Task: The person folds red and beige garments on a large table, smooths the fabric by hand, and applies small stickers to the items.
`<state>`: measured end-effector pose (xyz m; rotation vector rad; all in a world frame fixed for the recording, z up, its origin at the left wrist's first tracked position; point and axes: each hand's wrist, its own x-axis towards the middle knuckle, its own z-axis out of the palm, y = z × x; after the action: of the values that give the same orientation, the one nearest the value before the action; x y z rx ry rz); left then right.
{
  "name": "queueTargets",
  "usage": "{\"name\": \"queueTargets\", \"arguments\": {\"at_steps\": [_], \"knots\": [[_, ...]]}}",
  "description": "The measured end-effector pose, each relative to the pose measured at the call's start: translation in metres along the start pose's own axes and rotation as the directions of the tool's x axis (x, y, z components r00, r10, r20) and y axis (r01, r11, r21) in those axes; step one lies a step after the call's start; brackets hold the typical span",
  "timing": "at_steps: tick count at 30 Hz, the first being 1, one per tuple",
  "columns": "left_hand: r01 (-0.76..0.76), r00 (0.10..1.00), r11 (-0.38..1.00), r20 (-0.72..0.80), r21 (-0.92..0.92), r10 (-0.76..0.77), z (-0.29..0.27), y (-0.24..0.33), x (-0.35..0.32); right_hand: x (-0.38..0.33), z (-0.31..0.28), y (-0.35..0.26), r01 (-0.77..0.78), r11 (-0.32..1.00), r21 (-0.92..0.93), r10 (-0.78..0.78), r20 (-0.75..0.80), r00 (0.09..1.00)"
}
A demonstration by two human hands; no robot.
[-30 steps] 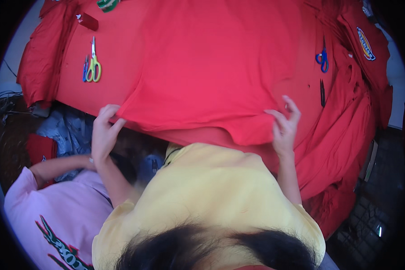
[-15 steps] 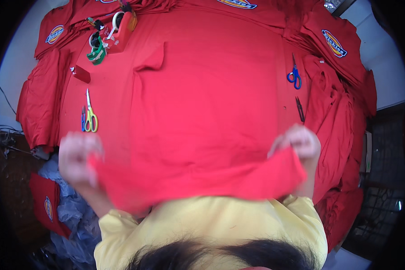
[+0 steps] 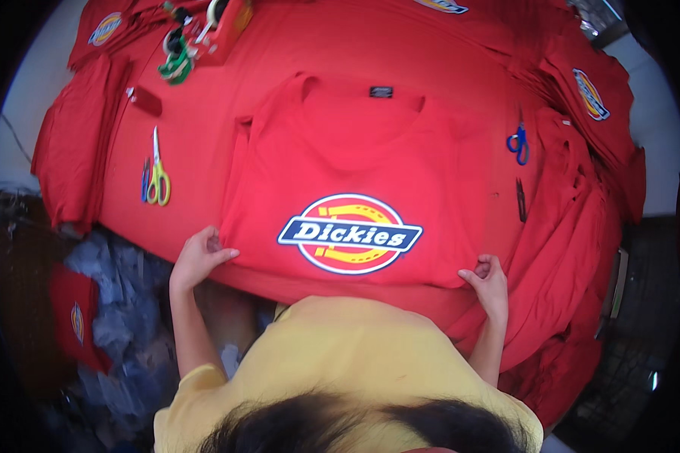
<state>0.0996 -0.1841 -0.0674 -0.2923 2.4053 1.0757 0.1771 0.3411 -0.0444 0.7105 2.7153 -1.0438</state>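
Observation:
A red T-shirt [image 3: 340,166] lies folded in front of me, its neckline and dark label toward the far side. A round printed emblem in yellow, red, white and dark blue [image 3: 351,234] faces up near its close edge. My left hand [image 3: 202,258] is closed at the shirt's near left corner, pinching the cloth between thumb and fingers. At the near right corner my right hand [image 3: 488,281] also pinches the fabric, thumb and fingertips drawn together.
Yellow-handled scissors [image 3: 158,174] and blue thread snips lie left on the red-covered table; blue scissors [image 3: 518,143] and black snips [image 3: 520,201] lie right. A tape dispenser [image 3: 221,34] stands far left. Red shirts [image 3: 83,143] are heaped around the edges. Clear plastic bags [image 3: 121,302] sit lower left.
The lifted near edge has been folded away from me and laid down, bringing the neckline and emblem into view. Both hands have moved closer together and sit at the near corners.

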Motion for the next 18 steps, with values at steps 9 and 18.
{"name": "queueTargets", "arguments": {"at_steps": [9,18], "knots": [[-0.276,0.960,0.900,-0.043,-0.339,0.278,-0.006,0.011,0.003,0.028,-0.038,-0.018,-0.029,0.880,0.475,-0.090,0.226,0.970],[-0.487,-0.297,0.541,-0.712,0.686,0.636,-0.157,0.196,0.021,0.063,-0.169,-0.202,0.711,0.573,-0.407,-0.738,-0.634,0.232]]}}
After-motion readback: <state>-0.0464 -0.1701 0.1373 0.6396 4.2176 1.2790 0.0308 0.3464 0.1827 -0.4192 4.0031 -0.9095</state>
